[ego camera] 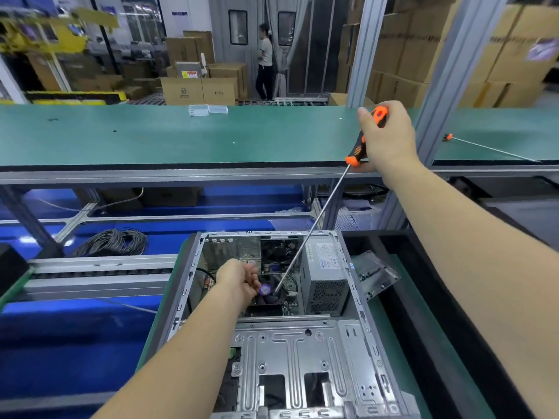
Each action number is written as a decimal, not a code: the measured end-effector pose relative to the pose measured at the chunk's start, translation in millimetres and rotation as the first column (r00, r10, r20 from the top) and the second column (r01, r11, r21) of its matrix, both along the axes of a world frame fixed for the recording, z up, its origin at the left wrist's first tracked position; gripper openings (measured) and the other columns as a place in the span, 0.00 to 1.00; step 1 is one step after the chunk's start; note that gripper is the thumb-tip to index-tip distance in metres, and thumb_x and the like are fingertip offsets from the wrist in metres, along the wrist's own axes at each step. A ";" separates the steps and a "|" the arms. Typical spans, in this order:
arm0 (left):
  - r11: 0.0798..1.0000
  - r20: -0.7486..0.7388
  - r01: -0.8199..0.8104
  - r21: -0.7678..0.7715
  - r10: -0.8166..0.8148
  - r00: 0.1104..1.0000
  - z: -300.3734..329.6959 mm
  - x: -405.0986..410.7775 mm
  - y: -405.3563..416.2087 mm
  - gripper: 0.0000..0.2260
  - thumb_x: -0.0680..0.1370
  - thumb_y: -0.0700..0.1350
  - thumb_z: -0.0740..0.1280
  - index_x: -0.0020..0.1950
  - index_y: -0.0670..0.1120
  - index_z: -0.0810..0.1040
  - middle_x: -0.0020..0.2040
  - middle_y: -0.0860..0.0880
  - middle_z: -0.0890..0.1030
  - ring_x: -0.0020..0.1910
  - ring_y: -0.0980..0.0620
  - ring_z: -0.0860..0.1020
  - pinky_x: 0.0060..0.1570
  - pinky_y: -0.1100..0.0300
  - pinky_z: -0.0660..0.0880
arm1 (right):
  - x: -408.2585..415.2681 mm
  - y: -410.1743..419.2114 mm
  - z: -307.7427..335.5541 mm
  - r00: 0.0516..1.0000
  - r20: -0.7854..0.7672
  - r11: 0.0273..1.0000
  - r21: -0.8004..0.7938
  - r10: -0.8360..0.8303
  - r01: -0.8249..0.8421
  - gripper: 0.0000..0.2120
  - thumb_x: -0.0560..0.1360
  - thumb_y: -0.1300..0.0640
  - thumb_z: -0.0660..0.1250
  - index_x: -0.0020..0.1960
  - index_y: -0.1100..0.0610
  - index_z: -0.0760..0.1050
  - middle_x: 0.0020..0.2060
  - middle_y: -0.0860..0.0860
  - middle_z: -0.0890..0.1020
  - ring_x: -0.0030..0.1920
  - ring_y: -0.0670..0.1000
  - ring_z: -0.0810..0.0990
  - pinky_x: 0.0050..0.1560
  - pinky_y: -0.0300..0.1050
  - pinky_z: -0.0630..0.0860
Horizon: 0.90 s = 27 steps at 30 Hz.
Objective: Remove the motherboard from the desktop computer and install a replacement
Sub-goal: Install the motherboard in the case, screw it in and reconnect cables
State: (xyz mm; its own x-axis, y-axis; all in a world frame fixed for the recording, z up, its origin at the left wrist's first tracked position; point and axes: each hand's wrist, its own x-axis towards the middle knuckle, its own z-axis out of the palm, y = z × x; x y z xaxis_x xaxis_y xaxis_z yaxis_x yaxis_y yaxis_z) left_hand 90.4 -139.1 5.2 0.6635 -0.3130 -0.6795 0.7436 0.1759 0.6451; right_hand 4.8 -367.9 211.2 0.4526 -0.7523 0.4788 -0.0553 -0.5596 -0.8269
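- Open desktop computer case [273, 322] lying on its side at lower centre, side panel off, interior facing up, resting on a green-edged surface [399, 334].
- Inside the far half of the case: motherboard [279, 267], dark, partly hidden by the left hand and cables; still seated in the case.
- Grey power supply [325, 275] at the right of the board, labelled top, perforated near face.
- Near half of the case covered by a bare metal drive bracket [302, 358] with slots and screw holes.
- Right hand [385, 136] raised high over the far green surface [181, 134], fingers curled round the orange-and-black handle of a long screwdriver [317, 216].
- Thin steel shaft sloping down and left from that handle into the case, tip landing on the board just beside the left hand.
- Left hand [240, 278] reaching down inside the case, fingers bent over the board area next to a round purple part [265, 289]; whether pinching anything cannot be told.
- Clear anti-static bag [376, 275] propped just outside the right wall of the case.
- Second long screwdriver [490, 149] lying flat on the far surface at the right, orange handle end pointing left.
- Two small clear plastic boxes [208, 110] at the far edge of that surface.
- Coil of dark cable [112, 241] on the blue shelf below, left of the case.
- Cardboard boxes [198, 90] stacked beyond, with a standing person [264, 62] in the background near a curtained doorway.
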 end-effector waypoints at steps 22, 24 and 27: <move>0.920 0.066 0.386 0.066 -0.390 0.918 30.6 -118.2 -233.1 0.10 0.81 0.45 0.56 0.48 0.41 0.72 0.34 0.47 0.66 0.30 0.51 0.61 0.31 0.60 0.62 | -99.7 -110.4 -203.0 0.965 -0.255 0.867 0.492 0.054 0.081 0.19 0.78 0.44 0.66 0.37 0.56 0.72 0.29 0.50 0.71 0.32 0.52 0.69 0.26 0.40 0.72; 0.920 0.033 0.378 0.103 -0.383 0.923 18.7 -118.3 -249.6 0.09 0.82 0.44 0.55 0.49 0.41 0.71 0.34 0.47 0.69 0.29 0.50 0.66 0.29 0.62 0.65 | -103.0 -117.3 -219.9 0.952 -0.299 0.868 0.487 0.060 0.098 0.18 0.78 0.44 0.66 0.37 0.55 0.72 0.30 0.50 0.71 0.30 0.52 0.71 0.23 0.38 0.70; 0.936 -0.024 0.342 0.086 -0.341 0.940 -2.0 -116.4 -267.0 0.12 0.83 0.42 0.52 0.39 0.44 0.65 0.30 0.49 0.68 0.14 0.53 0.66 0.16 0.72 0.60 | -103.8 -123.5 -243.4 0.926 -0.374 0.876 0.463 0.053 0.137 0.16 0.77 0.43 0.66 0.39 0.54 0.72 0.32 0.50 0.74 0.28 0.51 0.72 0.22 0.38 0.69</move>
